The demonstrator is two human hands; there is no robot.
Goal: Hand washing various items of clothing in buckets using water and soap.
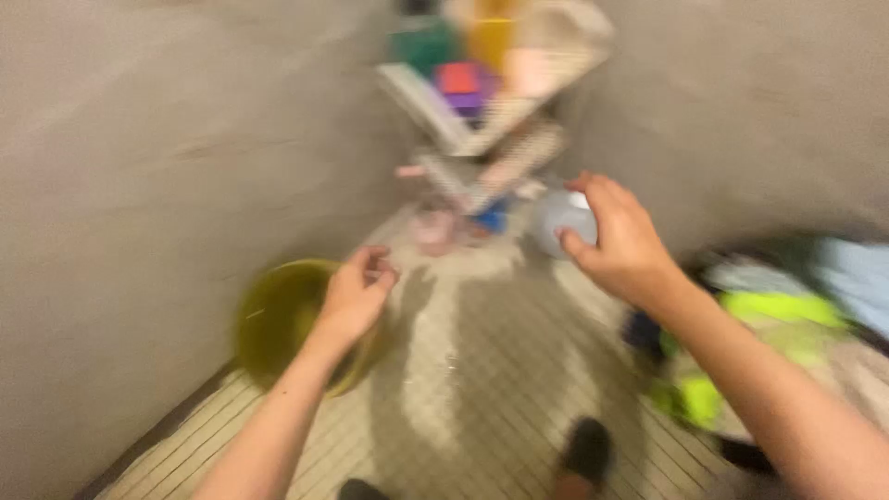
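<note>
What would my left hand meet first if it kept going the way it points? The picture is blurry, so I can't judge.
Probably the wet tiled floor, then the corner shelf rack. The left hand sits over the yellow-green basin; blur leaves depth unclear.

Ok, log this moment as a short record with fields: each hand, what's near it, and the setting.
left hand: loosely curled, empty as far as the blur shows, over the rim of a yellow-green basin
right hand: gripping a pale round container
floor: tiled, wet patches
corner: tiered rack with coloured items
right side: pile of cloth, partly neon yellow
</note>
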